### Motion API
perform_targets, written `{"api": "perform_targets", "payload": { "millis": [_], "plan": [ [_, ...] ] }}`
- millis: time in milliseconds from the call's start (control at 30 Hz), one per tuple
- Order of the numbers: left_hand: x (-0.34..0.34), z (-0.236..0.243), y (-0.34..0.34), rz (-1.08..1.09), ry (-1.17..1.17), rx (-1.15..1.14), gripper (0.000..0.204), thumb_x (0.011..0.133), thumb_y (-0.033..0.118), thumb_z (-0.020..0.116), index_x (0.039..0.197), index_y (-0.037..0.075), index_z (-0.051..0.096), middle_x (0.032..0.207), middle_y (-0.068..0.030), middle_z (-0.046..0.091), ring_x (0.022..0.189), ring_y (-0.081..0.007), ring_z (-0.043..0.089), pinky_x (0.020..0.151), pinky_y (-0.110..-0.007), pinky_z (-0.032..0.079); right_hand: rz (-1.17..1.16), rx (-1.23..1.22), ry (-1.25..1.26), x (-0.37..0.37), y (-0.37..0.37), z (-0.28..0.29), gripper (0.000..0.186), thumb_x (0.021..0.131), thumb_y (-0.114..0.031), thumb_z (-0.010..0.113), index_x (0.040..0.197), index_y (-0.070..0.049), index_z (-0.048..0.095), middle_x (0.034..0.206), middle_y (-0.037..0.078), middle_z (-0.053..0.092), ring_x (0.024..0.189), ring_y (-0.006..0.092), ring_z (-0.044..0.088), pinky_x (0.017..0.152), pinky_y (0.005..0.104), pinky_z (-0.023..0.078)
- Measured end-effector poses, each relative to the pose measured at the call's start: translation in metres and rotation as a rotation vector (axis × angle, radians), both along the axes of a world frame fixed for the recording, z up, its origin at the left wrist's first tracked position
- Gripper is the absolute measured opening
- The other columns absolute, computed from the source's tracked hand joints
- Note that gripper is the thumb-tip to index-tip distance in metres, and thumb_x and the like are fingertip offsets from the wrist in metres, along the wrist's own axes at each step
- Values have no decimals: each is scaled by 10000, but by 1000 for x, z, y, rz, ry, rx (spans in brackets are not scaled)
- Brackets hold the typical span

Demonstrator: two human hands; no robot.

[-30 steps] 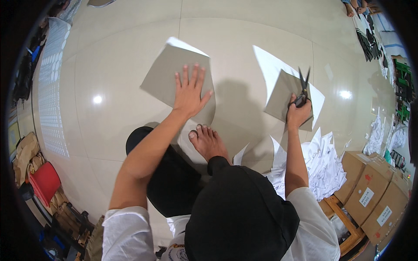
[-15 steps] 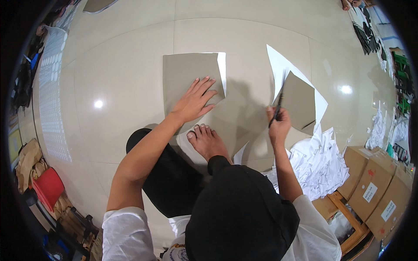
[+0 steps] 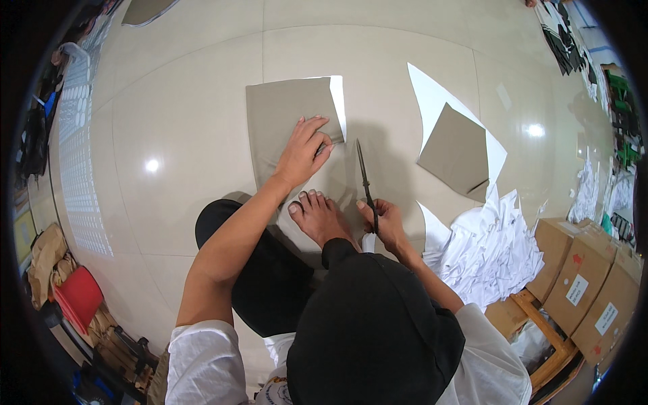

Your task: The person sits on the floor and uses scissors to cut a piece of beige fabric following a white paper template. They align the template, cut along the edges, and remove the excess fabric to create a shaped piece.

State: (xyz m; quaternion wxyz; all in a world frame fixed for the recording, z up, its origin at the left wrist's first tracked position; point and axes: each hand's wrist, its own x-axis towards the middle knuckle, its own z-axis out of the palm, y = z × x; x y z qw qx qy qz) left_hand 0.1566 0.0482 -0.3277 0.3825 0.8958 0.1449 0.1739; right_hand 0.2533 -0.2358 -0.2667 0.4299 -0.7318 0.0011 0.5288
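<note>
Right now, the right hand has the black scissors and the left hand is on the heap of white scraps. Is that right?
Not quite: the left hand is on a grey-brown piece, not on the heap of white scraps, as the head view shows. The right hand does have the black scissors.

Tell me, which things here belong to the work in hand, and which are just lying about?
In the work:
- scissors, in the right hand
- brown sheet, under the left hand
- probably the brown piece and white scraps

Lying about, it seems:
- boxes
- red object
</note>
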Motion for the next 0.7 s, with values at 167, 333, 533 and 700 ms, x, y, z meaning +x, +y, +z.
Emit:
{"api": "perform_targets", "payload": {
  "millis": [167, 333, 533, 700],
  "plan": [
    [3, 1, -5, 49, -14, -56, 134, 1017, 150, 767, 1076, 69, 679, 1542, -189, 617, 1505, -427, 546, 1321, -633, 323, -9, 21, 102, -9, -2, 6, 500, 980, -492, 867, 847, -54, 668, 689, 4, 622, 583, 106, 576, 542, 280, 434],
    [4, 1, -5, 62, -12, -65, 138, 1016, 159, 768, 1072, 66, 683, 1539, -187, 621, 1503, -423, 550, 1324, -624, 323, 15, 16, 98, -1, 16, 4, 452, 1000, -447, 837, 863, -46, 680, 693, 15, 631, 572, 122, 596, 545, 294, 458],
    [5, 2, -7, 63, -4, -62, 135, 1010, 154, 770, 1068, 69, 682, 1530, -179, 623, 1511, -422, 542, 1324, -627, 323, -8, 25, 126, 1, 27, 2, 455, 988, -446, 848, 853, -47, 675, 689, 19, 638, 562, 120, 599, 537, 293, 464],
    [4, 2, -7, 33, 4, -10, 141, 1005, 155, 781, 1063, 76, 679, 1528, -172, 619, 1519, -430, 529, 1320, -650, 316, -29, 24, 118, 0, 31, 1, 445, 976, -440, 868, 854, -55, 682, 686, 13, 642, 545, 107, 590, 522, 283, 461]
  ]
}}
